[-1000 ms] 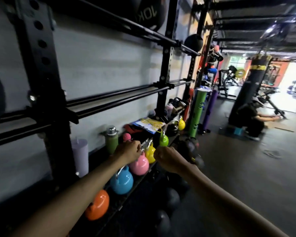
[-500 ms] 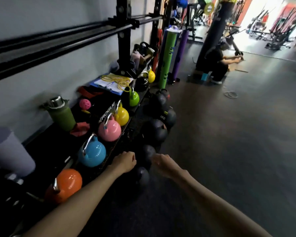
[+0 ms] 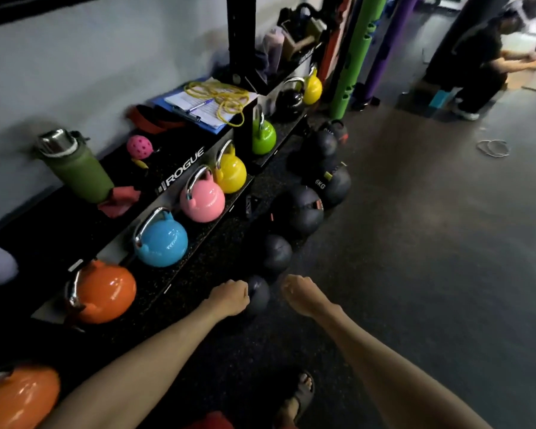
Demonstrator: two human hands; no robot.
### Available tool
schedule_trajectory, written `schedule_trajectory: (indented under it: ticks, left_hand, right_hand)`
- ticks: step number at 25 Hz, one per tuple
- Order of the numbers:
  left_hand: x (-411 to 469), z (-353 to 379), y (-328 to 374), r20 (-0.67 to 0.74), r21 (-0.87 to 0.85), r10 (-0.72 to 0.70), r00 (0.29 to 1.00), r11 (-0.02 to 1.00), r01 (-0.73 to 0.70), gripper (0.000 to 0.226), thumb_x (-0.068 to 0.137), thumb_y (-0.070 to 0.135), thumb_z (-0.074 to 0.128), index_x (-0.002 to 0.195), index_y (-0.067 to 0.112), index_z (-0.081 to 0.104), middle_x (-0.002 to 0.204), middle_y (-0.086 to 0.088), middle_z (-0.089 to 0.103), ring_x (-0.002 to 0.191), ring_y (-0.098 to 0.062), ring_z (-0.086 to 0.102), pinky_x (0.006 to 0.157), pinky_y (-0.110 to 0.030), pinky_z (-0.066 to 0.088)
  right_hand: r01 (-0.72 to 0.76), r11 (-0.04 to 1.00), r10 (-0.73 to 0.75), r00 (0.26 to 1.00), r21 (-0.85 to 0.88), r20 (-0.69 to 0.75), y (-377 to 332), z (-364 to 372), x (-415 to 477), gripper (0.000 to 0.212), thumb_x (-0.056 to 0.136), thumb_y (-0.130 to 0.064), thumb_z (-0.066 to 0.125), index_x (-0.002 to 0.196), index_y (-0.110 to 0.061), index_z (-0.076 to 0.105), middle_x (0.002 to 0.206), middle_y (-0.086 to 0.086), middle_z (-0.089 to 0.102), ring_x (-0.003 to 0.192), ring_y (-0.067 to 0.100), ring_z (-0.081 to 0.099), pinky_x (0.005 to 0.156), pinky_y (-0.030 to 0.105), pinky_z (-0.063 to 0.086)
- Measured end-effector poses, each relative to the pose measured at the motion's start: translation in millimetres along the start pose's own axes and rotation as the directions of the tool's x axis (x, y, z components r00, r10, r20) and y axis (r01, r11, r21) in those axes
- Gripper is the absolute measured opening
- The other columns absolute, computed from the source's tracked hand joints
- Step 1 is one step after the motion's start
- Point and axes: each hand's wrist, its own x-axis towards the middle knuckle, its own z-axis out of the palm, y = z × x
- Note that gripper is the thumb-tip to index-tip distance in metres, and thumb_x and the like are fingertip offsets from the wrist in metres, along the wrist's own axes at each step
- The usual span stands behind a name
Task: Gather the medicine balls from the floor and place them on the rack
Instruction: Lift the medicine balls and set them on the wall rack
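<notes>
Several black medicine balls lie in a row on the dark floor along the rack's low shelf (image 3: pixel 155 283). The nearest small ball (image 3: pixel 259 294) sits between my hands. Beyond it lie a second ball (image 3: pixel 276 252), a larger one (image 3: pixel 300 210) and one marked 6KG (image 3: pixel 331 184). My left hand (image 3: pixel 229 297) is curled into a fist against the nearest ball's left side and holds nothing. My right hand (image 3: pixel 300 294) hovers just right of that ball with loosely bent fingers, apart from it. A black rack upright (image 3: pixel 240 38) rises at the back.
Coloured kettlebells line the shelf: orange (image 3: pixel 106 292), blue (image 3: pixel 163 239), pink (image 3: pixel 203 199), yellow (image 3: pixel 231 173), green (image 3: pixel 263 136). A green bottle (image 3: pixel 78 168) and a clipboard (image 3: pixel 211 103) lie behind. A person (image 3: pixel 483 63) crouches far right. My sandalled foot (image 3: pixel 297 394) is below.
My view has tipped down from the rack's upper bars to the floor. Both hands have dropped from shelf height to either side of the nearest small ball.
</notes>
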Motion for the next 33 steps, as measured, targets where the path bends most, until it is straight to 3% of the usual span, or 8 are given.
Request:
schedule_trajectory:
  ticks: [8,13,17,20,22,26,28,33]
  left_hand:
    - [54.3,43.9,20.8,0.057,-0.214,-0.264,0.963,0.939,0.271,0.025,0.100,0.031,0.044,0.108,0.017,0.063,0.112,-0.007,0.065,0.101,-0.028,0.063,0.085,-0.038,0.050]
    - [99.1,79.9,5.3,0.077,-0.415,-0.410,0.909,0.815,0.403,0.021,0.097,0.027,0.044,0.099,0.019,0.065,0.105,-0.006,0.068,0.098,-0.028,0.065,0.084,-0.038,0.052]
    - [127.2,106.6,2.0,0.145,-0.563,-0.486,0.862,0.676,0.476,0.016,0.095,0.026,0.049,0.083,0.026,0.059,0.097,-0.002,0.069,0.097,-0.025,0.065,0.087,-0.040,0.054]
    - [143.4,127.0,8.5,0.176,-0.684,-0.544,0.821,0.532,0.499,0.014,0.095,0.020,0.052,0.083,0.021,0.059,0.096,-0.008,0.070,0.094,-0.026,0.066,0.087,-0.042,0.055]
    - [153.9,140.7,18.9,0.199,-0.751,-0.599,0.776,0.415,0.513,0.014,0.096,0.015,0.052,0.083,0.017,0.059,0.095,-0.012,0.069,0.089,-0.027,0.066,0.083,-0.041,0.056]
    - [183.6,172.3,36.6,0.294,-0.846,-0.671,0.681,0.149,0.512,0.011,0.098,0.019,0.055,0.100,0.011,0.062,0.092,-0.008,0.066,0.078,-0.022,0.063,0.056,-0.028,0.050]
    - [210.2,197.9,40.3,0.356,-0.874,-0.699,0.621,-0.013,0.486,0.016,0.098,0.024,0.056,0.107,0.012,0.062,0.088,-0.007,0.064,0.072,-0.022,0.063,0.051,-0.026,0.049]
    - [304.3,271.8,31.0,0.456,-0.890,-0.743,0.490,-0.370,0.267,0.044,0.096,0.031,0.063,0.135,0.014,0.051,0.124,-0.014,0.060,0.099,-0.023,0.056,0.086,-0.036,0.049]
  right_hand:
    - [0.167,0.982,-0.140,0.960,-0.093,0.241,53.6,-19.9,83.7,0.023,0.099,-0.015,0.042,0.102,-0.011,0.064,0.099,0.012,0.070,0.085,0.032,0.065,0.071,0.040,0.051]
    - [0.277,0.942,-0.175,0.886,-0.188,0.429,60.4,-6.0,150.8,0.025,0.099,-0.012,0.038,0.100,-0.004,0.062,0.098,0.017,0.069,0.087,0.036,0.067,0.076,0.046,0.056]
    - [0.326,0.916,-0.163,0.835,-0.234,0.526,66.5,2.9,193.0,0.024,0.101,-0.019,0.038,0.098,-0.009,0.059,0.089,0.010,0.064,0.081,0.030,0.062,0.071,0.039,0.048]
    - [0.396,0.872,-0.174,0.801,-0.289,0.574,72.6,11.3,224.9,0.025,0.102,-0.022,0.038,0.103,-0.010,0.060,0.095,0.011,0.063,0.087,0.031,0.061,0.069,0.033,0.042]
    - [0.454,0.820,-0.185,0.786,-0.349,0.589,79.1,17.0,244.8,0.030,0.101,-0.025,0.039,0.112,-0.009,0.063,0.108,0.016,0.065,0.100,0.034,0.062,0.080,0.035,0.045]
    - [0.548,0.761,-0.202,0.709,-0.348,0.676,104.9,35.0,294.8,0.028,0.099,-0.028,0.044,0.109,-0.014,0.065,0.110,0.015,0.068,0.104,0.035,0.063,0.086,0.039,0.049]
    - [0.579,0.751,-0.216,0.671,-0.319,0.710,124.9,53.6,330.1,0.026,0.098,-0.029,0.045,0.106,-0.014,0.066,0.111,0.015,0.069,0.104,0.037,0.063,0.085,0.040,0.050]
    - [0.623,0.732,-0.258,0.628,-0.275,0.735,159.8,118.5,429.3,0.034,0.098,-0.033,0.045,0.126,-0.017,0.058,0.123,0.014,0.063,0.112,0.034,0.059,0.092,0.042,0.049]
